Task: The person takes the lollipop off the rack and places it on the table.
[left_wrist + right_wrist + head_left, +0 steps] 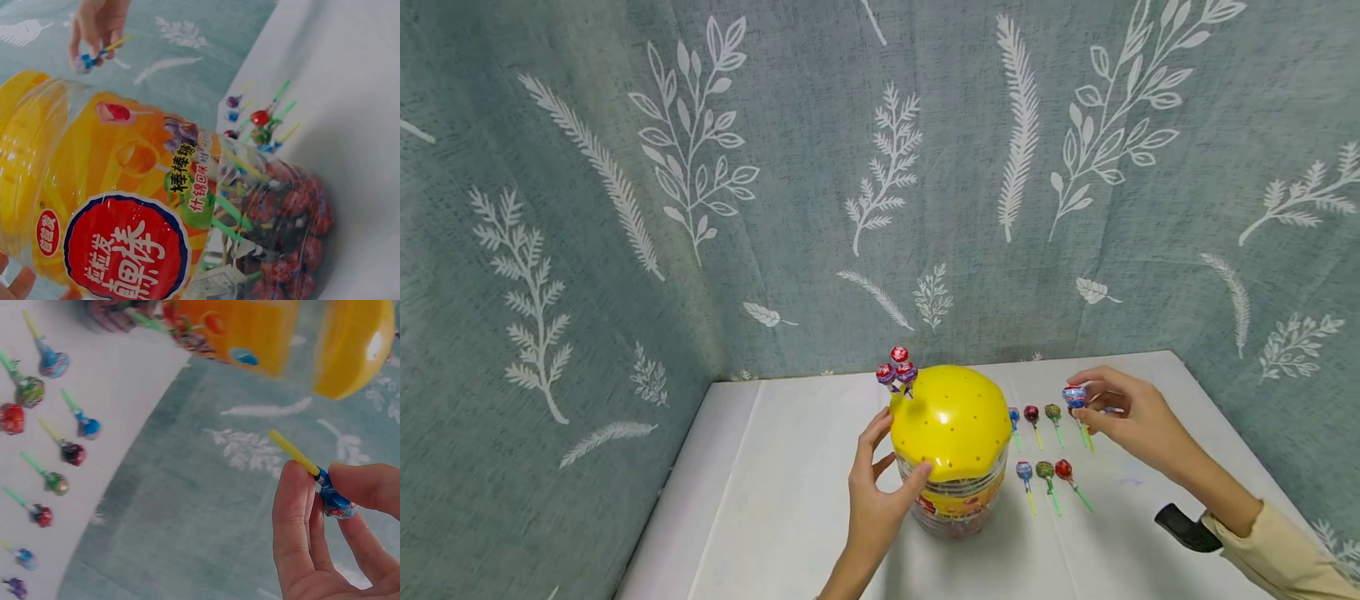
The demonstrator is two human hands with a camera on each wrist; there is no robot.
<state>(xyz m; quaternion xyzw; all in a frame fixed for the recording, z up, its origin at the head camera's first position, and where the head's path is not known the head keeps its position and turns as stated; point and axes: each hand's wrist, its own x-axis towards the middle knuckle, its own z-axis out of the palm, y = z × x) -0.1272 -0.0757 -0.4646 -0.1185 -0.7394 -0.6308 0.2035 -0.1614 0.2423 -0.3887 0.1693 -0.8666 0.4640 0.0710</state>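
Note:
A clear jar point(134, 187) with an orange label and lollipops inside stands on the table under a yellow domed lid point(955, 417) dotted with small holes. My left hand point(876, 496) grips the lid's left side, thumb at the front edge and fingers round the back. A small cluster of red and purple lollipops point(904, 372) stands upright at the lid's left edge. Right of the jar, my right hand point(1123, 412) pinches a blue-wrapped lollipop point(337, 503) between thumb and fingers. Its yellow stick point(294, 452) points toward the jar in the right wrist view.
Two rows of loose lollipops lie right of the jar, among them a red one point(1063, 469) and a blue one point(1025, 472). The white table point(797, 492) backs onto a leaf-patterned teal cloth point(805, 167). A dark band point(1187, 528) is at my right wrist.

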